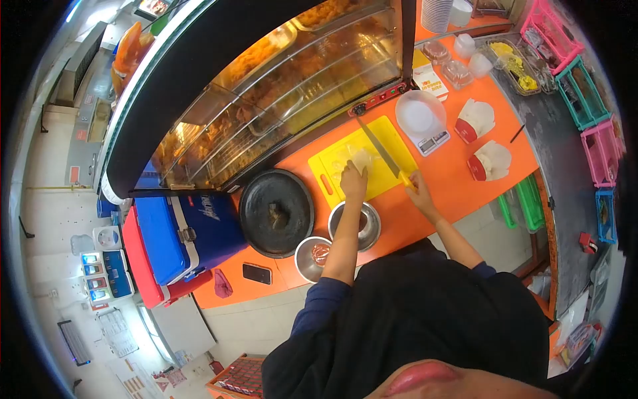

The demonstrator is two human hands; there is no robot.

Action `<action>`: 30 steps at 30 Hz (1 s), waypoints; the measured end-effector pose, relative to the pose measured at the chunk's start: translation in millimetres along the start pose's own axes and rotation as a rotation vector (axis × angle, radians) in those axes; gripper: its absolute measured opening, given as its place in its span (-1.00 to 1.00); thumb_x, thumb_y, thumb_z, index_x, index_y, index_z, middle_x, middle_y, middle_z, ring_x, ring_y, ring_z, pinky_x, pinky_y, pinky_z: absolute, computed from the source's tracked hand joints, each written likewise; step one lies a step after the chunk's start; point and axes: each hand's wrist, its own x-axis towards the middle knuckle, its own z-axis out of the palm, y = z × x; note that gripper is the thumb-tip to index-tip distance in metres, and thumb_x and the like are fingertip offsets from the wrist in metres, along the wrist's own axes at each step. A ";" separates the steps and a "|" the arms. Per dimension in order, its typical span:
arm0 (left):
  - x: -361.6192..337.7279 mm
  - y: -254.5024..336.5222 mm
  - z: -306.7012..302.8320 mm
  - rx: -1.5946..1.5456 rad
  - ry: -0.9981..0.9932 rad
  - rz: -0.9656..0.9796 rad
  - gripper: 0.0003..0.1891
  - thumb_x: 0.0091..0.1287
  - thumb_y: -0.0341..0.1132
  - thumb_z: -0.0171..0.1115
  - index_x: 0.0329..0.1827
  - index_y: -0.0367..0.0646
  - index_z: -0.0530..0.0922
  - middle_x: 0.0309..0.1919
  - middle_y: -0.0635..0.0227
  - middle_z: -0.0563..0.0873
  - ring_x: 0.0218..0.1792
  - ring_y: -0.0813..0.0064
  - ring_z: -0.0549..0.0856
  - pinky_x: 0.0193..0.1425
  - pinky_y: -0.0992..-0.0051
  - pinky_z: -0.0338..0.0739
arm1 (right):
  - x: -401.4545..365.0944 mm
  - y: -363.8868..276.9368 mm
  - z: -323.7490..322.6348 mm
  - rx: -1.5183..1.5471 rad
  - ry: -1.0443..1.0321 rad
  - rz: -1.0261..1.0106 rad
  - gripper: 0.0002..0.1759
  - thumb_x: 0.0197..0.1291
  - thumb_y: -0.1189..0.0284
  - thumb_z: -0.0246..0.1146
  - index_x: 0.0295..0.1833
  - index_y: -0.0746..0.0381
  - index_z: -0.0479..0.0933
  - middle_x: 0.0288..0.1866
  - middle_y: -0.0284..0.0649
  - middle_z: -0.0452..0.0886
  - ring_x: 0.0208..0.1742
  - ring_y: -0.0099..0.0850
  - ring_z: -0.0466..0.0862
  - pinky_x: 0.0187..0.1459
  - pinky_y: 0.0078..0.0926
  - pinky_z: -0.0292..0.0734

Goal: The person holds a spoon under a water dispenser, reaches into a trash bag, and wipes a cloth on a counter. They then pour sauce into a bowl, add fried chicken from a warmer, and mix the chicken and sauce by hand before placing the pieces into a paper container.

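Two hands are seen on the yellow cutting board (399,143): pale food (362,159) is pinned under the flat left hand (353,179), the knife (377,146) clenched in the right hand (417,183); curling fingers clear of the blade is advised.

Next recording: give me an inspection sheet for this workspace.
Surface: orange counter with a yellow cutting board on it.
Job's things: knife; pale food piece on the board.
Clutter: steel bowl, smaller steel bowl, black round pan, phone, kitchen scale, blue cooler.
Hands: left hand on the food piece; right hand grips the knife.
Cables: nothing seen.
Surroundings: glass warmer cabinet with fried food; pink basket; green basket.
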 end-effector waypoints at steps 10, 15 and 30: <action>36.0 -23.6 39.6 -0.332 0.289 0.080 -0.90 0.26 -0.36 0.24 -0.26 -0.19 0.57 -0.39 0.07 0.68 -0.33 0.05 0.69 -0.24 0.21 0.58 | -29.5 25.7 1.9 -0.940 0.098 -0.260 -0.52 0.07 0.56 0.21 0.18 0.23 0.38 0.13 -0.04 0.40 0.19 -0.02 0.38 0.09 0.00 0.38; 22.7 -18.2 2.0 -0.576 0.265 0.125 -0.91 0.33 -0.38 0.17 -0.21 -0.19 0.49 -0.41 0.04 0.70 -0.33 0.09 0.72 -0.30 0.27 0.57 | -0.3 -47.7 36.5 -0.918 0.249 -0.230 -0.52 0.15 0.47 0.26 0.20 0.22 0.36 0.15 -0.05 0.40 0.16 -0.08 0.42 0.11 -0.05 0.37; -78.8 -16.1 -146.7 -1.742 0.233 -0.021 -0.91 0.42 -0.48 0.09 -0.12 -0.17 0.36 -0.24 0.31 0.56 -0.07 0.29 0.68 0.06 0.18 0.65 | -4.6 -238.0 97.3 -0.377 0.712 -0.554 -0.57 0.16 0.50 0.34 0.11 0.32 0.38 -0.04 -0.04 0.48 0.01 -0.28 0.52 -0.15 -0.38 0.51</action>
